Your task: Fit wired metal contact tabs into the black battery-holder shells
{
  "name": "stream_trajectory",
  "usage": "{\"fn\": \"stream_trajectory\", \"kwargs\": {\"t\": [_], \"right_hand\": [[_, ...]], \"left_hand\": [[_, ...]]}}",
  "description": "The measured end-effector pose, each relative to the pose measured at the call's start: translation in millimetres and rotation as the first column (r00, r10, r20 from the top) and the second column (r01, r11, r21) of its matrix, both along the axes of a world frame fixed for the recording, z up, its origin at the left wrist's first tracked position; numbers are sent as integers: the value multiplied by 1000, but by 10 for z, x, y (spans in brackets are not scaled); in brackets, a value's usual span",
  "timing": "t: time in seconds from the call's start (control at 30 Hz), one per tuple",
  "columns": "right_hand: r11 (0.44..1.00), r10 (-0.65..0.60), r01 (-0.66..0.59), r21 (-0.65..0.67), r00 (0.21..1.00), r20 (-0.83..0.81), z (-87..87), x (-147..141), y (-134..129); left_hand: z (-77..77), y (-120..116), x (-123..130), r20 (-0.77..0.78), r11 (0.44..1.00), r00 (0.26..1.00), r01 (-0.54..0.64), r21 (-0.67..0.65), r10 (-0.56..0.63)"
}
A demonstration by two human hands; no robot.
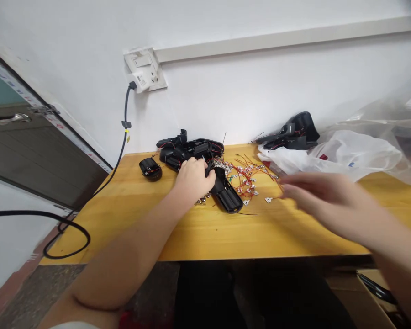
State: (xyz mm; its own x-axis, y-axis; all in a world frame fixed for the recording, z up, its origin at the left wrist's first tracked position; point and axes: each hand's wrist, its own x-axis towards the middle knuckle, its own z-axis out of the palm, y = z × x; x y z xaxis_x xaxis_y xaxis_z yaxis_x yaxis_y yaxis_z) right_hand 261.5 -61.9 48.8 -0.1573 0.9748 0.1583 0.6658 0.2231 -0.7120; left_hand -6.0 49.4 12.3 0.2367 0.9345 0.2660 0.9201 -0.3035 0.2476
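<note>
The left forearm is extended forward across the counter (260, 233), and the left hand (193, 180) is curled down over the end of a black plastic battery holder (224, 194), so the left grip is closed on it. The holder lies on the counter with its ribbed, trough-like body angled toward the lower right. The right arm enters from the lower right, with the right hand (324, 194) raised just above the counter and blurred. Its fingers (294, 187) are loosely spread and point left toward a tangle of thin red wires (245, 180), so the right grip appears open, with nothing visible in it.

The wires are joined to small, shiny metal tabs (268, 199) and lie beside the holder. Behind the left hand, a heap of matte black plastic housings (192, 153) is piled against the wall, and a small black case (150, 169) sits apart to the left. Another black housing (294, 135), with red wire showing, rests on a crumpled white plastic bag (332, 155) at the right. The counter has a smooth yellow wood-grain surface.

Above, a white wall socket (145, 68) is fitted with a white plug (137, 81), from which a black cable (125, 119) runs down past the counter's corner. No writing can be read on any item.
</note>
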Motion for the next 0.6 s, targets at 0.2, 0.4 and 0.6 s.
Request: {"fn": "stream_trajectory", "kwargs": {"t": [0.2, 0.4, 0.6], "right_hand": [[954, 171, -136, -266, 978, 115, -343, -743, 964], [950, 88, -145, -275, 974, -210, -466, -683, 921], [965, -4, -113, -236, 895, -445, -318, -638, 818]], "left_hand": [[-19, 51, -42, 20, 999, 999, 27, -27, -26], [30, 43, -41, 151, 998, 987, 59, -4, -58], [68, -14, 38, 602, 994, 798, 74, -85, -8]]}}
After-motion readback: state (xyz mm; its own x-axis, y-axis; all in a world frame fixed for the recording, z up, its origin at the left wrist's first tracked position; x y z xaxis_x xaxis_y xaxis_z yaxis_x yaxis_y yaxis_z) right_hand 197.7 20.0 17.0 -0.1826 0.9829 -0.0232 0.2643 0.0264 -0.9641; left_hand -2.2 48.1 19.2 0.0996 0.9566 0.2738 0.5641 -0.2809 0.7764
